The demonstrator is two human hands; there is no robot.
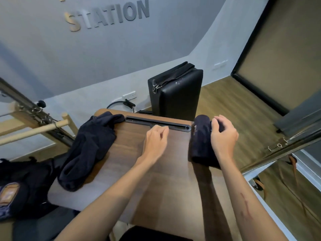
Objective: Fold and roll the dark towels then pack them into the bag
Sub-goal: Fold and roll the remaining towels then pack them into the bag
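Note:
A rolled dark towel (201,141) lies at the right edge of the small wooden table (156,171). My right hand (224,134) grips its far end from above, fingers curled over the roll. My left hand (156,140) hovers over the middle of the table with loosely curled fingers and holds nothing. An unfolded heap of dark towels (86,148) drapes over the table's left side. A dark bag (22,186) with a tan patch sits low at the left, beside the table.
A black slot strip (156,123) runs along the table's far edge. A black padded case (175,91) stands on the floor behind it. Wooden and metal frame bars (34,119) are at left; a metal rail (286,145) is at right.

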